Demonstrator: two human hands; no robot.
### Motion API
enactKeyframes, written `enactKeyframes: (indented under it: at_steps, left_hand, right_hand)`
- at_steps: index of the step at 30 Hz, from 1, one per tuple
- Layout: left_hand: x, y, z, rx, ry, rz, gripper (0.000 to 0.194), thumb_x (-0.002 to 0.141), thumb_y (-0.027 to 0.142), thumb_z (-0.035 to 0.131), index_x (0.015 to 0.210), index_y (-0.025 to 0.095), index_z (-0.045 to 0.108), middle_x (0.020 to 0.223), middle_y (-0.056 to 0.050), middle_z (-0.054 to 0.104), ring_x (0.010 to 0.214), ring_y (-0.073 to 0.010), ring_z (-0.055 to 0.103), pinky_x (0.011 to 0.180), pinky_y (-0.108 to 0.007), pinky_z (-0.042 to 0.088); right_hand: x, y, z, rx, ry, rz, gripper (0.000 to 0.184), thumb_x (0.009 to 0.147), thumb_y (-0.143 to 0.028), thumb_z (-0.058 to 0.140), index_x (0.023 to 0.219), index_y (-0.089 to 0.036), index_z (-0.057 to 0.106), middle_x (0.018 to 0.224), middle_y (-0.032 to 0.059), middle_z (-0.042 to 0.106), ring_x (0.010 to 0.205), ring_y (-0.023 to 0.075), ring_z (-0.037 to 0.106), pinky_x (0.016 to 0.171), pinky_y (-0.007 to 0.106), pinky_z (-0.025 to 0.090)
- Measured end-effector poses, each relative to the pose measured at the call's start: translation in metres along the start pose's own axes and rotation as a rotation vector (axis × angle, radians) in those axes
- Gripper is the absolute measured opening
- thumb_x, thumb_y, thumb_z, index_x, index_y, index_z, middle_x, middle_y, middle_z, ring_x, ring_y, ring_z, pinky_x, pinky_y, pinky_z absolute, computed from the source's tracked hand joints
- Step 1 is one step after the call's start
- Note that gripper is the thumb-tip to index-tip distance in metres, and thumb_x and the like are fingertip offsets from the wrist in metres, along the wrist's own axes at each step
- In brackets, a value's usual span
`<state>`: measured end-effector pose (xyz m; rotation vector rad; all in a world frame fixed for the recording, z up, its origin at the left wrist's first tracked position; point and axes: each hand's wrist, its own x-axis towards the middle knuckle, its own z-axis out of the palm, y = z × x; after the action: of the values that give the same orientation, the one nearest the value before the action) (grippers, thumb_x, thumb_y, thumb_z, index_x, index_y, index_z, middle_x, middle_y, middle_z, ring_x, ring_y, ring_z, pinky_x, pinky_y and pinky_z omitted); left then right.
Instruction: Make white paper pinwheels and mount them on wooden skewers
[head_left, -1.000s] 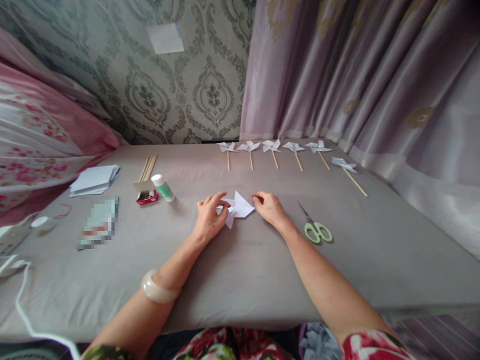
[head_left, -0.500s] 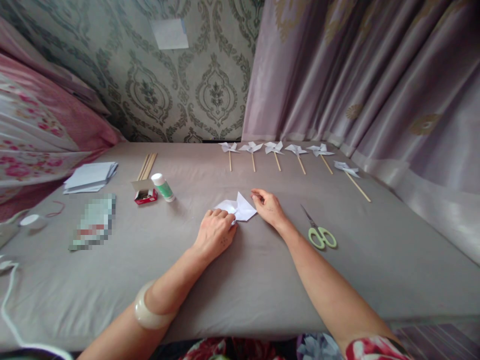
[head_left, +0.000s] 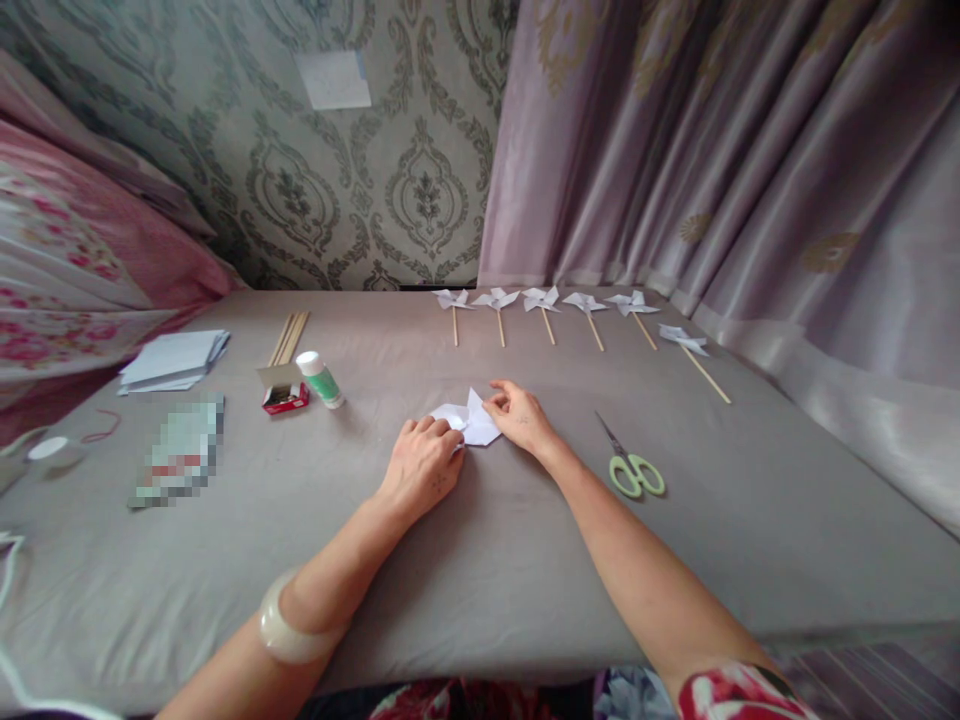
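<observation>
A white paper pinwheel (head_left: 477, 428), cut and partly folded, lies on the grey cloth between both hands, with one point standing up. My left hand (head_left: 424, 458) has its curled fingers pressed on the pinwheel's left and near side, covering part of it. From the right, my right hand (head_left: 519, 416) pinches the edge of a paper flap between thumb and fingers. The exact grip under the left fingers is hidden. Green-handled scissors (head_left: 634, 474) lie to the right of my right hand, blades pointing away.
Several finished pinwheels on sticks (head_left: 541, 300) line the table's far side. Left of my hands stand a glue stick (head_left: 322, 382) and an open red box of small fasteners (head_left: 285, 398). Behind the box lie wooden sticks (head_left: 289, 338). Farther left are stacked paper (head_left: 174, 362) and a blurred packet (head_left: 180, 450).
My right hand has moved left onto the pinwheel's flap and now pinches it. My left hand stays on the paper. The whole view has shifted slightly.
</observation>
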<state>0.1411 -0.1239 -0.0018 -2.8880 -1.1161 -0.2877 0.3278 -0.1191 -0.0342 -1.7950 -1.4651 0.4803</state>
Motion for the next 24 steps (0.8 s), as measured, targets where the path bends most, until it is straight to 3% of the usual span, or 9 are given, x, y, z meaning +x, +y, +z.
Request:
enactKeyframes:
  at_steps: [3,6,9,14,19,24]
  left_hand:
    - [0.000,0.001,0.000,-0.003,0.004,0.004,0.019,0.087,0.026,0.049,0.088,0.021,0.067,0.089,-0.008,0.066,0.090,-0.0237,0.057,0.074,-0.036,0.037]
    - [0.000,0.001,0.001,0.003,0.001,0.022,0.021,0.089,0.026,0.047,0.084,0.021,0.067,0.086,-0.007,0.066,0.089,-0.0228,0.057,0.074,-0.036,0.036]
    - [-0.001,0.001,0.001,0.007,-0.002,0.033,0.023,0.089,0.026,0.045,0.081,0.020,0.066,0.085,-0.007,0.066,0.088,-0.0224,0.057,0.074,-0.035,0.036]
    - [0.000,-0.002,-0.003,-0.021,0.004,-0.017,0.021,0.089,0.025,0.046,0.083,0.020,0.065,0.086,-0.007,0.066,0.088,-0.0221,0.057,0.074,-0.034,0.038]
    - [-0.001,-0.004,-0.003,-0.156,0.117,-0.142,0.009,0.085,0.023,0.052,0.088,0.019,0.059,0.089,-0.007,0.064,0.088,-0.0220,0.057,0.078,-0.033,0.043]
    - [0.000,-0.010,0.006,-0.306,0.179,-0.268,0.018,0.081,0.022,0.054,0.098,0.018,0.053,0.096,-0.008,0.063,0.091,-0.0225,0.058,0.078,-0.033,0.046]
  right_hand:
    - [0.002,0.001,0.001,-0.039,0.047,0.008,0.037,0.082,-0.020,0.055,0.119,-0.015,0.057,0.105,0.0083,0.070,0.078,0.0142,0.065,0.081,0.027,0.049]
    - [0.006,0.000,0.003,-0.038,0.004,-0.052,0.038,0.085,-0.017,0.050,0.123,-0.015,0.054,0.116,0.0105,0.066,0.094,0.0153,0.064,0.091,0.029,0.045]
    - [0.008,-0.003,0.006,-0.035,-0.048,-0.106,0.037,0.089,-0.016,0.043,0.125,-0.016,0.052,0.114,0.0095,0.067,0.105,0.0153,0.060,0.095,0.029,0.042]
    - [0.000,-0.015,0.001,-0.107,0.082,-0.146,0.026,0.087,-0.020,0.049,0.107,-0.014,0.063,0.106,0.0113,0.068,0.097,0.0183,0.061,0.091,0.030,0.043]
    - [-0.019,-0.026,-0.006,0.027,-0.135,-0.097,0.025,0.083,-0.039,0.056,0.087,-0.017,0.069,0.080,0.0040,0.070,0.071,0.0145,0.062,0.068,0.024,0.045]
    - [-0.031,-0.025,-0.014,-0.032,-0.316,-0.166,0.017,0.075,-0.029,0.066,0.088,-0.018,0.070,0.076,0.0011,0.067,0.065,0.0119,0.057,0.063,0.023,0.042]
